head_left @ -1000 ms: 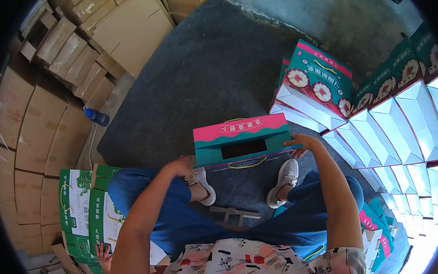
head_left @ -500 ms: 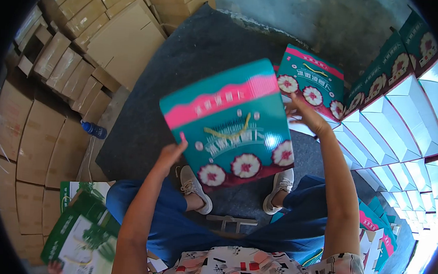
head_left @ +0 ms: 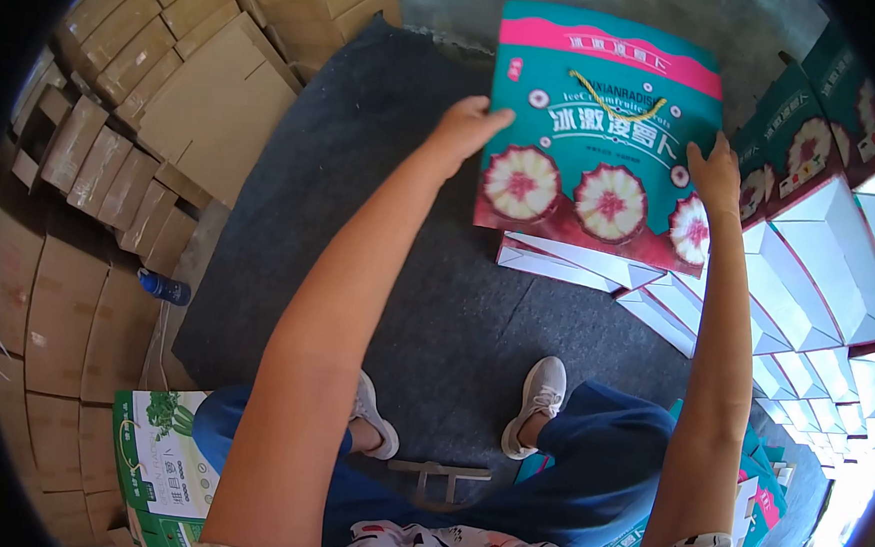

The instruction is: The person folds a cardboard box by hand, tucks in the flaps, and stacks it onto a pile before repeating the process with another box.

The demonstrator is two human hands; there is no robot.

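Note:
A teal and pink printed carton (head_left: 606, 133) with a yellow cord handle and radish pictures is held out in front of me, face up, over a row of like cartons (head_left: 598, 273). My left hand (head_left: 464, 127) grips its left edge. My right hand (head_left: 714, 175) presses its right edge. Both arms are stretched far forward. The carton rests on or just above the nearest folded carton in the row; contact cannot be told.
Folded teal cartons with white sides (head_left: 829, 257) run along the right. Brown flat cardboard stacks (head_left: 116, 123) fill the left and back. A blue bottle (head_left: 164, 287) lies by the grey mat (head_left: 380, 230). Green printed cartons (head_left: 161, 457) lie at lower left.
The carton was low by my feet, then lifted and turned face up, and has now moved forward and right onto the row. Both arms have stretched out with it.

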